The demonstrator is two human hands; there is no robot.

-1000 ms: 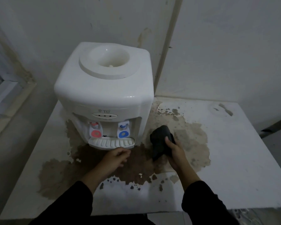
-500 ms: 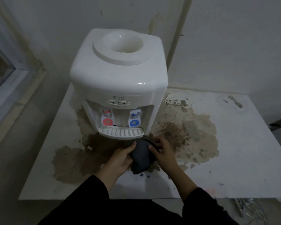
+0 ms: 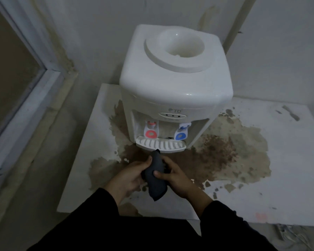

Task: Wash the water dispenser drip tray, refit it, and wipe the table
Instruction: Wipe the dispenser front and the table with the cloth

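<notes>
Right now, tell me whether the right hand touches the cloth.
Touching. The head view shows the right hand with its thumb pressed on the dark cloth.

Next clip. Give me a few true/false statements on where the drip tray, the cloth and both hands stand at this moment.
1. The drip tray sits fitted on the water dispenser. True.
2. Only the right hand holds the dark cloth. False: the left hand grips it too.
3. The cloth lies flat on the table. False: it is bunched between the hands.
4. Brown stains spread over the table. True.
</notes>
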